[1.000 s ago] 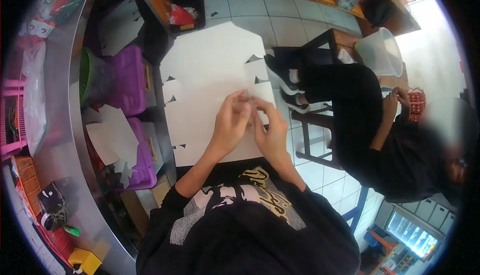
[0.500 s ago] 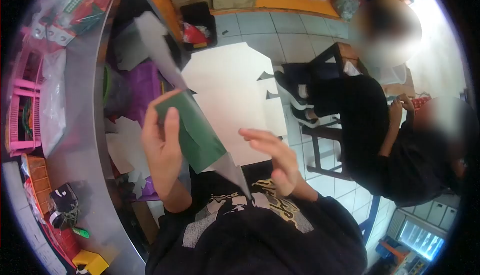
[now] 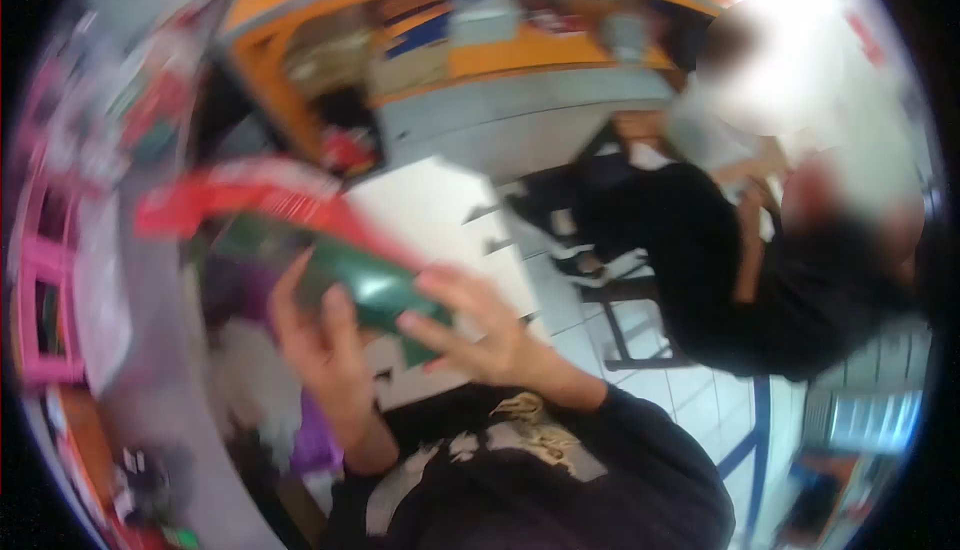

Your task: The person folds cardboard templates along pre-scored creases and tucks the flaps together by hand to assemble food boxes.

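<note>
A printed card sheet (image 3: 365, 290), glossy green with a long red part behind it, is curved between my hands above my lap. My left hand (image 3: 335, 355) grips its left part, thumb in front and fingers behind. At the right end my right hand (image 3: 485, 335) pinches the green part between thumb and fingers. Under the sheet lies a large white cardboard blank (image 3: 440, 210) with notches cut in its right side, partly hidden by my hands. Motion blurs the red part.
On my left runs a metal counter (image 3: 170, 350) bearing pink baskets (image 3: 45, 350) and plastic bags. An orange shelf (image 3: 470, 60) with stacked papers stands ahead. A person in black clothes (image 3: 690, 260) sits to my right, beside a dark stool (image 3: 640, 320).
My right hand has come from free to gripping the sheet's right end. The sheet has turned, showing its red part and bending. My view has shifted upward, with blur.
</note>
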`<state>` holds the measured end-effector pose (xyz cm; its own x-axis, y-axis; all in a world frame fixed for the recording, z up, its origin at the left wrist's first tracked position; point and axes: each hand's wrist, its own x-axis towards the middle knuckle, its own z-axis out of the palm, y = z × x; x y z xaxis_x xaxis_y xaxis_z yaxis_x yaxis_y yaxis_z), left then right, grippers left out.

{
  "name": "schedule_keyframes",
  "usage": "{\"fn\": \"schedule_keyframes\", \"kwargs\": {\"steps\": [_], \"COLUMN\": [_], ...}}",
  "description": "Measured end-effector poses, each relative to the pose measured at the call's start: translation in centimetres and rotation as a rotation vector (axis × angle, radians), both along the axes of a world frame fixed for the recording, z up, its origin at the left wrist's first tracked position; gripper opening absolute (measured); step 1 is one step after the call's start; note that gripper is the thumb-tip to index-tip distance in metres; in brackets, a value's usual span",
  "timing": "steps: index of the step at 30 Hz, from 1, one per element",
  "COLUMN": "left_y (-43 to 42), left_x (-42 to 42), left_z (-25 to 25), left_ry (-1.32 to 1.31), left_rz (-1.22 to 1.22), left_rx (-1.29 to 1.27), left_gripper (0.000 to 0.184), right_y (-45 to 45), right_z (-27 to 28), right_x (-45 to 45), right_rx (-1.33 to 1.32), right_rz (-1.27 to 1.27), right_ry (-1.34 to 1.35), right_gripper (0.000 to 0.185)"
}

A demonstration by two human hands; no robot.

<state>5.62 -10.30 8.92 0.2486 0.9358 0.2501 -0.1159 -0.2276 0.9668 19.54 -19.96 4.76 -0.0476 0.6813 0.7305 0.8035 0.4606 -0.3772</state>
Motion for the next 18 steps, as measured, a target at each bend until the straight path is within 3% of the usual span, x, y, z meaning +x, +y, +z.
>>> {"fn": "schedule_keyframes", "kwargs": {"steps": [1,6,8,12,18], "left_y": [-0.6,-2.3,-2.9,-3.5,-4.8], "left_x": [0.3,3.2,3.4,4.6,5.8], "left_z": [0.6,-0.6,-0.6,-1.9,-2.5], "left_ry": [-0.01,-0.015,0.235,0.093,0.151], "left_rz": [-0.043,-0.053,0.023,-0.035,-0.058], "left_rx": [-0.096,0.059,0.041,0.066,0.062], "left_gripper": [0.034,0.033,0.036,0.035,0.032], "right_y": [-0.2,-1.5,-1.5,-1.6,-1.9], "right_z": [-0.2,-0.9,-1.5,-2.2,-2.3], "right_x": [0.2,1.2,1.0,0.6,0.9], "right_rx": [0.036,0.109,0.111,0.227,0.165], "right_rz": [0.005,-0.106,-0.093,-0.146,-0.24], "right_ry": [0.03,0.075,0.194,0.315,0.422], "right_gripper": [0.057,0.059,0.058,0.049,0.047]}}
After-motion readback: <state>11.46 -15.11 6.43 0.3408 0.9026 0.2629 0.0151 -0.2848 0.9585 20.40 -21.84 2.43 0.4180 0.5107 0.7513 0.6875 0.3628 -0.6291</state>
